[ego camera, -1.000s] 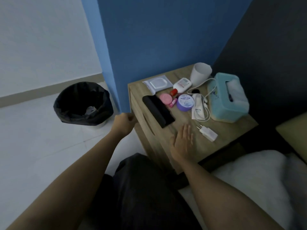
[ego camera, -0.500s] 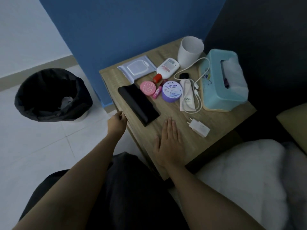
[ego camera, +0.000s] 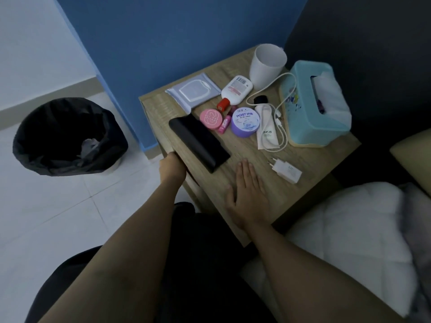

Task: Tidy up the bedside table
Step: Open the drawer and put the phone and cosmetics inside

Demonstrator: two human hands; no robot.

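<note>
The wooden bedside table (ego camera: 310,183) carries a black phone (ego camera: 198,142), a wipes pack (ego camera: 193,90), a white bottle with a red cap (ego camera: 236,88), a pink tin (ego camera: 211,118), a pink lip balm (ego camera: 225,124), a purple cream jar (ego camera: 245,122), a white tube (ego camera: 267,129), a white cable (ego camera: 283,134), a white charger plug (ego camera: 285,171), a white cup (ego camera: 268,64) and a teal tissue box (ego camera: 312,106). My left hand (ego camera: 171,166) curls its fingers round the table's front edge beside the phone. My right hand (ego camera: 247,192) lies flat on the tabletop near the charger.
A black-lined bin (ego camera: 67,136) with a bit of rubbish stands on the white tiled floor to the left. A blue wall runs behind the table. A white duvet (ego camera: 349,229) lies to the right, and my dark-clothed legs are below.
My left hand has moved from the table's corner by the blue wall along the front edge to beside the phone. My right hand has stayed flat on the tabletop.
</note>
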